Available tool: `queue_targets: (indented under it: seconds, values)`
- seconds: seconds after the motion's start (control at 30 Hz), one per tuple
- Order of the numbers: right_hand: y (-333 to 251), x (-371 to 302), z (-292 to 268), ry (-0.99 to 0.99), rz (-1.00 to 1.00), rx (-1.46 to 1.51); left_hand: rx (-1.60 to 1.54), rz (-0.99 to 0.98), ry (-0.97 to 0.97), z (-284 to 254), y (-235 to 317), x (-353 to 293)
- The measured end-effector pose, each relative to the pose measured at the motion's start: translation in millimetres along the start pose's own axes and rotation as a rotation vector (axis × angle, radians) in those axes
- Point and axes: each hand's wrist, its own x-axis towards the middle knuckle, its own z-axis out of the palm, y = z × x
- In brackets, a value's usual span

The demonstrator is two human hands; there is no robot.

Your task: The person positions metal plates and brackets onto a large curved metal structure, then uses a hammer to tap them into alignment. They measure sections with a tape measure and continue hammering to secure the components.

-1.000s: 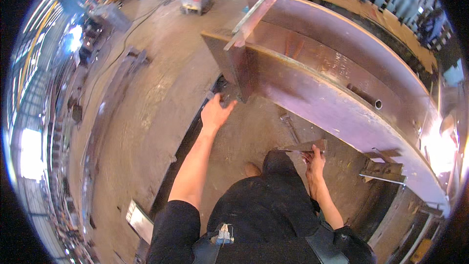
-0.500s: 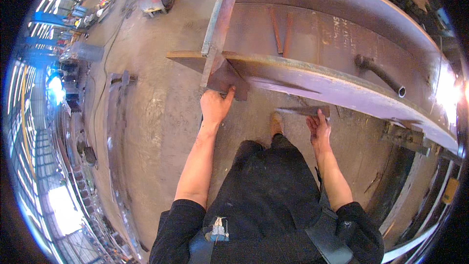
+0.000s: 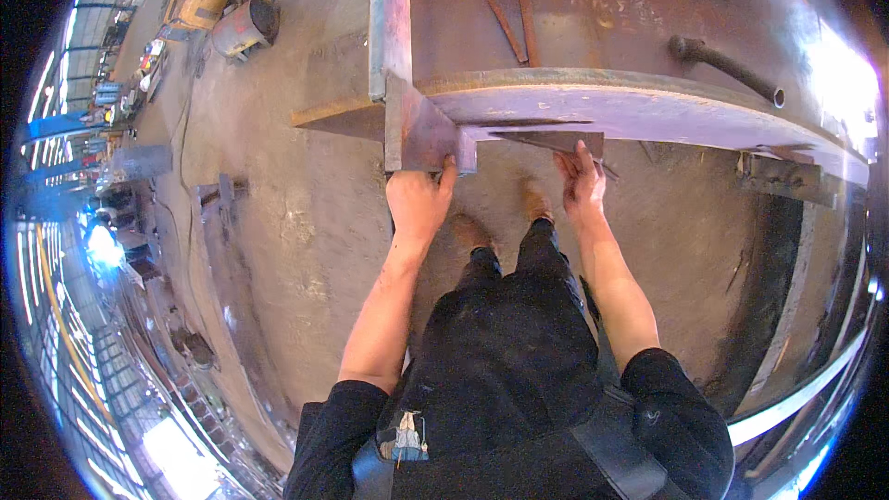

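Observation:
My left hand (image 3: 419, 206) is closed on the lower edge of a squarish steel plate (image 3: 426, 134), its thumb on the near face. This plate stands against the end of a large steel beam, below an upright steel flat (image 3: 393, 18). My right hand (image 3: 583, 181) pinches a dark, tapered triangular steel plate (image 3: 560, 141) near its wide end, a finger laid on its face. The triangular plate's narrow tip points left toward the squarish plate, just under the beam's near flange (image 3: 667, 111). The fingers behind both plates are partly hidden.
Two rusty flat bars (image 3: 528, 23) and a hammer-like tool with a hollow pipe handle (image 3: 727, 69) lie on the beam's web. A steel block (image 3: 787, 178) sits under the beam at right. A metal drum (image 3: 245, 28) and cables lie on the floor at left; bright welding light (image 3: 104, 245) glows beyond.
My right hand has raised the triangular plate up close beneath the beam's flange. My left hand keeps hold of the squarish plate, and the whole view has turned slightly.

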Motion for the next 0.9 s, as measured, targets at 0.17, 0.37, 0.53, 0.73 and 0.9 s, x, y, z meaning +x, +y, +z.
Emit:
queue_targets:
  seconds: [0.17,0.37,0.53,0.73,0.9]
  values:
    - [46.8,-12.5,49.4,0.009,0.029,0.046,-0.005,0.163,0.13,-7.0,1.4,6.8]
    - [39.5,-8.5,33.8,-0.057,0.12,-0.07,0.019,0.096,-0.146,-34.5,13.6,8.8]
    - [23.9,-11.1,37.5,-0.052,0.174,-0.097,-0.523,-0.285,-0.701,-177.0,-7.9,67.1]
    - [18.8,-4.9,37.0,-0.085,0.263,-0.092,-0.861,-0.254,-0.172,-157.8,-10.5,246.2]
    - [32.0,-2.6,39.9,-0.1,0.27,-0.027,-0.964,-0.593,-0.421,-89.2,-39.1,356.2]
